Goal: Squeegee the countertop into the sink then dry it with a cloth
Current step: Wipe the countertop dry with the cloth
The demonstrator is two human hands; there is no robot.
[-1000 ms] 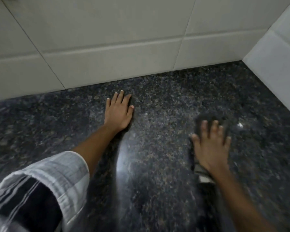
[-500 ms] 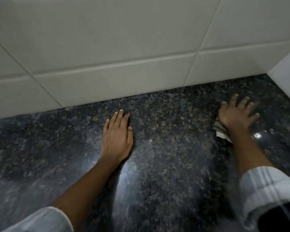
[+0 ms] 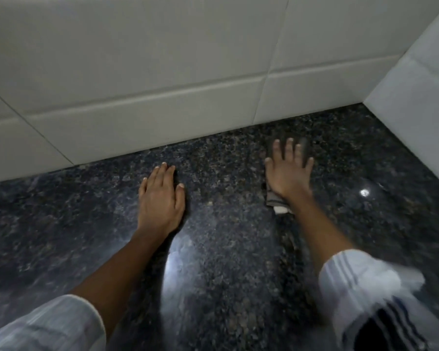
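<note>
A dark speckled granite countertop point(image 3: 226, 262) fills the lower view. My right hand point(image 3: 288, 173) lies flat with fingers spread on a dark grey cloth point(image 3: 276, 202), pressing it onto the stone near the back wall. The cloth's pale corner shows below my wrist, and more of it shows past my fingertips. My left hand point(image 3: 161, 198) rests palm down on the bare counter, fingers together, holding nothing. No squeegee or sink is in view.
White wall tiles point(image 3: 162, 84) run along the back of the counter. A second tiled wall point(image 3: 416, 97) closes the right side, forming a corner. A bright light reflection point(image 3: 364, 193) shines on the stone at the right.
My right hand slid the cloth away from me toward the back wall, right and then back left. The left hand stayed planted; the view shifted.
</note>
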